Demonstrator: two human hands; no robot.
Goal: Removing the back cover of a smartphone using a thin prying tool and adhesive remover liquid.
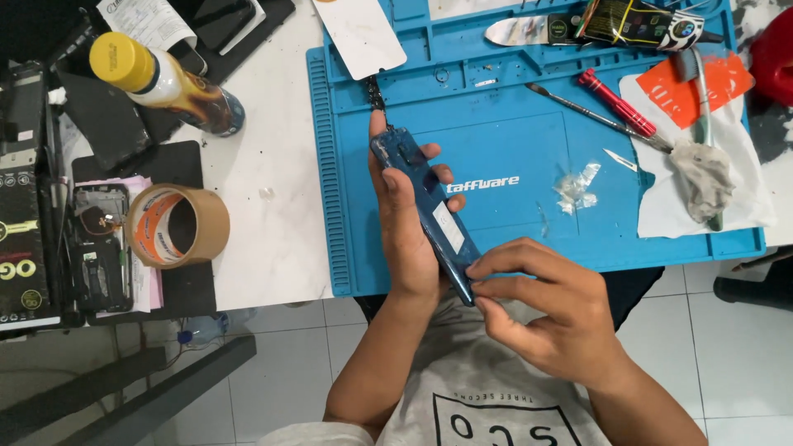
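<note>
On the worktop [273, 239] at my far left I see a roll of brown tape [178, 225] and a yellow-capped bottle [165, 83]. My left hand [405, 223] wraps around a blue phone [429, 211], held on edge above the blue mat [512, 140]. My right hand [545, 310] pinches the phone's near end with thumb and fingertips. Further right lie a red screwdriver [618, 103] and a grey rag [702, 177]

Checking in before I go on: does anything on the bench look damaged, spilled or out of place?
The blue phone held on edge in the left hand is opened up: its white screen panel lies apart on the blue mat, joined by a dark strip. Clear scraps litter the mat. The bottle lies on its side.
</note>
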